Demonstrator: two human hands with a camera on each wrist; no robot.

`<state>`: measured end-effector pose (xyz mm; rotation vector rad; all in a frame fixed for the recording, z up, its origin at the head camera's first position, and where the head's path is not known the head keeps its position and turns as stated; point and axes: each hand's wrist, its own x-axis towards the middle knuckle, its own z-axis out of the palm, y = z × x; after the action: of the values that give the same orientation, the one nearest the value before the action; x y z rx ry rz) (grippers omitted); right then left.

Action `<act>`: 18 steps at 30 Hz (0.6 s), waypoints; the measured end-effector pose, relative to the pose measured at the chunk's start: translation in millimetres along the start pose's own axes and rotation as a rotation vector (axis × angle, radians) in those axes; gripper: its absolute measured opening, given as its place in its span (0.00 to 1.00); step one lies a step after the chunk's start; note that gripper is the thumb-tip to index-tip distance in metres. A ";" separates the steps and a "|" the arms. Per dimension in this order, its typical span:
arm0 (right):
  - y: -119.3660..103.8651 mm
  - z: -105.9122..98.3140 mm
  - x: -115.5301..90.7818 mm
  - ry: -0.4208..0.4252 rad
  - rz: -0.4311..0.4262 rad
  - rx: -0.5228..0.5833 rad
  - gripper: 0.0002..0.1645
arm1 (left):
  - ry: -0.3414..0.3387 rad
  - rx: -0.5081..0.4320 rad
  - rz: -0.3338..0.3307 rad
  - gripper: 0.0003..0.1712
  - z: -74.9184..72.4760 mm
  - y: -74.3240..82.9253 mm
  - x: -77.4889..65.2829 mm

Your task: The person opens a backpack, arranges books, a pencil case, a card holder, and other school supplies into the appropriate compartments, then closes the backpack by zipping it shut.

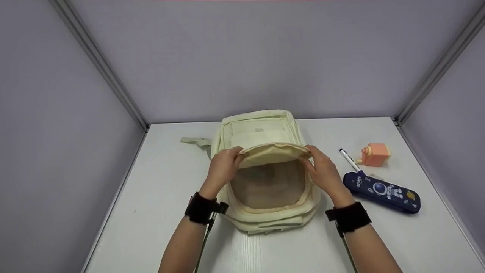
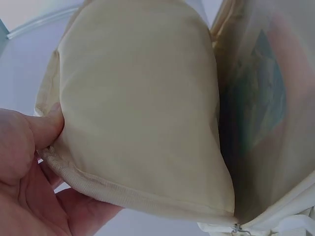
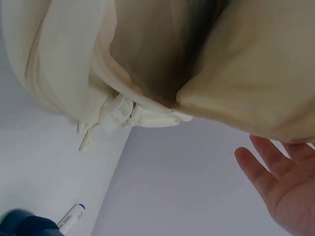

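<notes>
A cream backpack [image 1: 261, 220] lies on the table with its main opening facing up and its flap [image 1: 273, 151] lifted. My left hand [image 1: 223, 167] pinches the flap's left edge, the thumb on the inner lining [image 2: 138, 98] and the fingers behind it. At the other end of the flap, my right hand [image 1: 324, 170] holds the edge; in the right wrist view its fingers [image 3: 268, 162] lie behind the fabric and the thumb is out of sight. A blue-green patch [image 2: 261, 93] shows dimly inside the bag. A zipper pull [image 2: 238, 228] hangs at the opening's corner.
To the right lie a navy pencil case [image 1: 382, 191] with space pictures, a white marker [image 1: 350, 160] and an orange pencil sharpener [image 1: 374, 154] with a crank. One strap [image 1: 195, 141] sticks out left of the bag. Grey panels [image 1: 242, 57] wall the table in.
</notes>
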<state>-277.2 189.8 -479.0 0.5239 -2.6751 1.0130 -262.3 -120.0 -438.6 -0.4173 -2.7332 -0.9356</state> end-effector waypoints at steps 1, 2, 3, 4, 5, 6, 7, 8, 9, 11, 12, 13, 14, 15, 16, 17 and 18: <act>-1.7 1.0 4.4 0.004 0.017 -0.011 0.21 | 0.001 -0.015 0.002 0.11 -0.2 -0.8 0.0; -2.8 2.5 8.6 0.008 0.033 -0.028 0.19 | 0.002 -0.033 0.005 0.12 -0.1 -1.9 0.0; -3.5 3.8 12.7 0.012 0.046 -0.046 0.19 | -0.002 -0.056 0.006 0.12 0.1 -3.1 -0.5; -3.9 5.2 16.5 0.016 0.058 -0.065 0.18 | -0.007 -0.075 0.011 0.12 0.6 -4.4 -1.1; -3.9 6.7 20.1 0.020 0.067 -0.085 0.18 | -0.008 -0.087 0.017 0.12 1.3 -5.7 -1.5; -3.6 8.3 23.5 0.024 0.072 -0.104 0.18 | -0.011 -0.091 0.027 0.12 2.3 -6.9 -1.9; -3.2 9.9 26.6 0.025 0.077 -0.119 0.18 | -0.018 -0.095 0.035 0.12 3.3 -8.0 -2.6; -2.3 11.6 29.2 0.024 0.081 -0.130 0.17 | -0.029 -0.100 0.041 0.12 4.8 -8.9 -3.4; -1.8 13.0 31.5 0.019 0.085 -0.141 0.18 | -0.041 -0.097 0.044 0.11 6.5 -9.7 -4.4; 0.2 16.2 35.6 0.006 0.099 -0.157 0.17 | -0.055 -0.070 0.057 0.12 10.0 -11.6 -5.9; 1.4 17.8 37.1 -0.004 0.107 -0.166 0.17 | -0.061 -0.054 0.064 0.13 11.8 -12.6 -7.2; 2.7 19.4 38.4 -0.015 0.115 -0.174 0.17 | -0.062 -0.038 0.075 0.15 13.8 -13.9 -8.6; 4.1 21.0 39.4 -0.026 0.123 -0.180 0.17 | -0.058 -0.014 0.089 0.18 16.3 -15.6 -9.8; 5.4 22.6 40.1 -0.036 0.132 -0.185 0.17 | -0.045 0.016 0.106 0.21 18.9 -17.4 -11.0; 6.7 23.9 40.6 -0.044 0.140 -0.187 0.17 | -0.027 0.041 0.124 0.23 21.5 -19.3 -12.1; 7.8 24.9 40.7 -0.052 0.147 -0.185 0.17 | -0.006 0.061 0.141 0.24 24.1 -21.0 -12.9; 8.7 25.7 40.6 -0.061 0.151 -0.183 0.17 | 0.018 0.080 0.157 0.25 26.7 -23.1 -13.4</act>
<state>-320.0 168.5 -489.3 0.3252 -2.8606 0.7879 -260.6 -123.3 -476.2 -0.5953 -2.6651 -0.7841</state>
